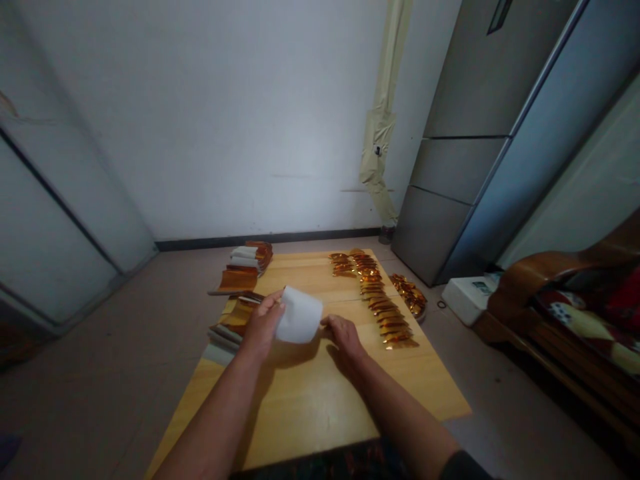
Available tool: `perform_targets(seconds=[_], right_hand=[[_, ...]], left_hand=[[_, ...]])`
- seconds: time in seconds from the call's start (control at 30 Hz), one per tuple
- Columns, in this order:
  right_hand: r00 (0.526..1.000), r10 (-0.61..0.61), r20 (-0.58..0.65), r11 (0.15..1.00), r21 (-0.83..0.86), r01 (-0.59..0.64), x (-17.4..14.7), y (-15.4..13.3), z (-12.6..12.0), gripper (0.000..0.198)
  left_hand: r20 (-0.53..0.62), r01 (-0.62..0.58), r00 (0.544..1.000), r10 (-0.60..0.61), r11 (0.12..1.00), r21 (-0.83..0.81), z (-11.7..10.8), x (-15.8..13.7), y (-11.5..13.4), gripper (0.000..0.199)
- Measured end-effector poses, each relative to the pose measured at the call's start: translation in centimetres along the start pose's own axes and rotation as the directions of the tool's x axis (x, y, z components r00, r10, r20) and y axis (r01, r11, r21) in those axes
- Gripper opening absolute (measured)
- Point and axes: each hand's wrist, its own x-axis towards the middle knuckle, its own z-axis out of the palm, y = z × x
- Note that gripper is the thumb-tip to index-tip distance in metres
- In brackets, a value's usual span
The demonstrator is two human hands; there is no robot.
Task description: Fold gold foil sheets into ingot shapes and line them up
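Note:
A curved white sheet of paper (300,316) is held above the wooden table. My left hand (266,323) pinches its left edge between thumb and fingers. At its right edge, my right hand (344,333) has its fingers closed on the lower corner. Left of my hands lie sheets of gold paper (239,279) with grey-white backs, curled and overlapping in stacks. On the right side of the table, folded gold paper pieces (383,303) lie overlapped in a long row, with a shorter row beside its far end.
The wooden table (310,413) stands before a white wall. Beyond its right edge, a container on the floor holds shiny gold pieces (409,293). A grey refrigerator (450,173), a white box (467,298) and a wooden bench (530,360) are at the right.

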Motion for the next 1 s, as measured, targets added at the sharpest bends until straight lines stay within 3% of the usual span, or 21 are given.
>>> perform_targets(seconds=[0.07, 0.1, 0.13, 0.2, 0.23, 0.3, 0.43, 0.53, 0.6, 0.67, 0.77, 0.87, 0.93, 1.0], right_hand=[[0.996, 0.084, -0.023, 0.986, 0.150, -0.079, 0.3, -0.7, 0.9, 0.049], [0.977, 0.213, -0.006, 0.892, 0.410, -0.192, 0.5, -1.0, 1.1, 0.053], [0.941, 0.335, 0.043, 0.726, 0.625, -0.287, 0.8, -1.3, 1.2, 0.055], [0.856, 0.500, 0.130, 0.417, 0.830, -0.369, 1.5, -1.6, 1.0, 0.049], [0.819, 0.554, 0.150, 0.324, 0.867, -0.378, 1.9, -1.6, 0.7, 0.047], [0.758, 0.638, 0.139, 0.250, 0.893, -0.374, 2.4, -1.4, 0.1, 0.045], [0.654, 0.748, 0.112, 0.252, 0.864, -0.436, 3.0, -0.4, -0.5, 0.053], [0.621, 0.777, 0.103, 0.316, 0.790, -0.526, 3.5, 0.2, -0.6, 0.057], [0.653, 0.755, 0.069, 0.430, 0.698, -0.572, 3.8, 0.5, -0.6, 0.055], [0.719, 0.694, 0.039, 0.580, 0.561, -0.590, 4.0, 0.6, -0.7, 0.048], [0.818, 0.573, 0.044, 0.743, 0.393, -0.542, 3.9, 0.6, -0.7, 0.044], [0.866, 0.475, 0.155, 0.766, 0.412, -0.494, 3.5, 0.6, -0.5, 0.049], [0.867, 0.441, 0.232, 0.732, 0.465, -0.497, 3.2, 0.7, -0.2, 0.051], [0.869, 0.435, 0.236, 0.718, 0.491, -0.493, 3.0, 0.7, 0.0, 0.052]], left_hand=[[0.020, 0.075, 0.997, -0.074, 0.989, -0.123, 0.9, -0.6, -1.5, 0.074], [0.036, 0.110, 0.994, -0.105, 0.980, -0.165, 1.4, -0.9, -2.1, 0.077], [0.055, 0.138, 0.990, -0.129, 0.971, -0.197, 1.8, -1.3, -2.7, 0.079], [0.087, 0.169, 0.984, -0.154, 0.964, -0.205, 2.4, -2.0, -3.8, 0.080], [0.094, 0.173, 0.983, -0.158, 0.967, -0.188, 2.6, -2.4, -4.3, 0.079], [0.101, 0.171, 0.982, -0.158, 0.975, -0.142, 3.0, -3.0, -5.1, 0.077], [0.082, 0.136, 0.987, -0.135, 0.991, -0.015, 3.3, -3.8, -6.3, 0.069], [0.118, 0.138, 0.983, -0.139, 0.990, 0.012, 3.4, -4.1, -7.0, 0.066], [0.168, 0.168, 0.971, -0.168, 0.986, 0.016, 3.4, -4.1, -7.5, 0.072], [0.201, 0.175, 0.963, -0.178, 0.984, 0.030, 3.2, -4.0, -7.7, 0.077], [0.181, 0.152, 0.969, -0.165, 0.985, 0.084, 2.8, -3.7, -7.8, 0.065], [0.157, 0.174, 0.971, -0.180, 0.983, 0.053, 2.5, -3.4, -7.7, 0.054], [0.146, 0.167, 0.975, -0.167, 0.986, 0.015, 2.4, -3.2, -7.6, 0.054], [0.133, 0.130, 0.982, -0.136, 0.990, 0.050, 2.5, -2.9, -7.6, 0.051]])
